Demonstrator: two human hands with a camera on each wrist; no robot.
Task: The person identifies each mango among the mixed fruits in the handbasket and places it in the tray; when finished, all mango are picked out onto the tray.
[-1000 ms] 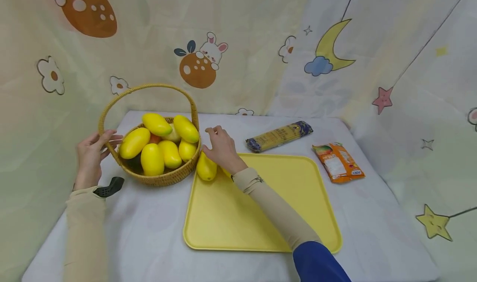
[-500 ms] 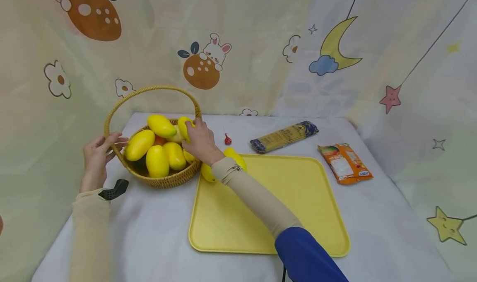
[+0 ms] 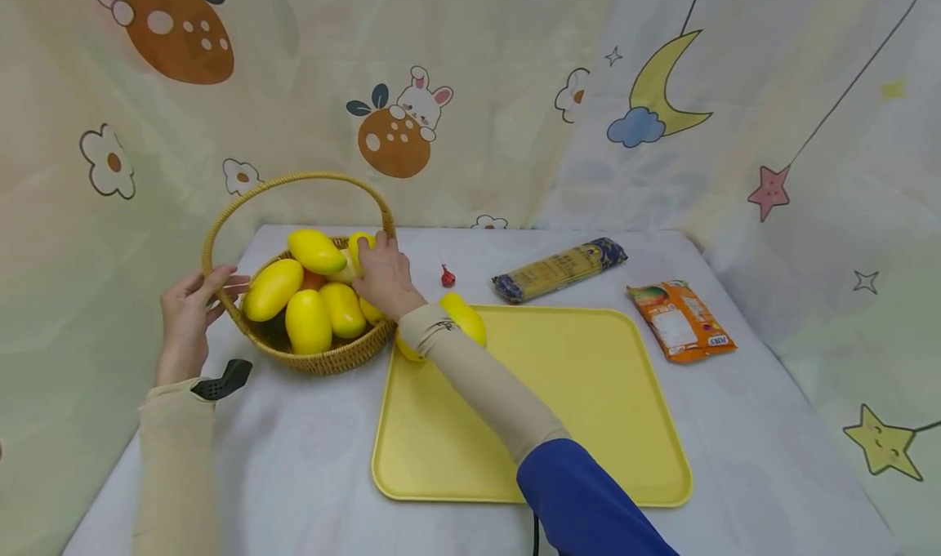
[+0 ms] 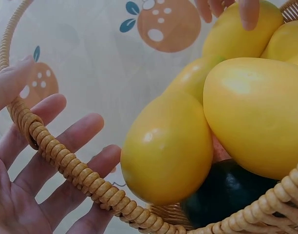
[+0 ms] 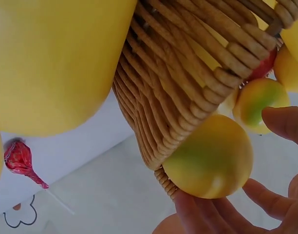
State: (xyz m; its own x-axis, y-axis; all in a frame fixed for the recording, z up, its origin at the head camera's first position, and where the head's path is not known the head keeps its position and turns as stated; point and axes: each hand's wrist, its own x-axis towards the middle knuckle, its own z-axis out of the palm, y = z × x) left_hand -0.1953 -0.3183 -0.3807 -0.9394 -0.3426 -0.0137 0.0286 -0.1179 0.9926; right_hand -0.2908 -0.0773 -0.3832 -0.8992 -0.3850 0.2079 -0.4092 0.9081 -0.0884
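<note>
A wicker basket (image 3: 331, 362) with a tall handle holds several yellow mangoes (image 3: 309, 321). At its left side, my left hand (image 3: 189, 315) touches the rim by the handle's base, its fingers spread and nearly straight in the left wrist view. My right hand (image 3: 387, 276) reaches over the right rim to a mango (image 5: 212, 156) at the back right. Its fingertips touch that mango, while the thumb stands apart from it in the right wrist view. Beneath the mangoes, a dark green round thing (image 4: 227, 192) shows in part.
A yellow tray (image 3: 532, 425) lies right of the basket, with yellow fruit (image 3: 465, 319) at its back left corner, partly behind my right sleeve. Behind it are a red-wrapped lollipop (image 3: 448, 277) and a noodle packet (image 3: 560, 270). An orange snack bag (image 3: 680, 322) lies at the right.
My right hand has moved left from the tray's back corner to the mango in the basket. The lollipop has come into view behind the tray. My left hand stays at the basket.
</note>
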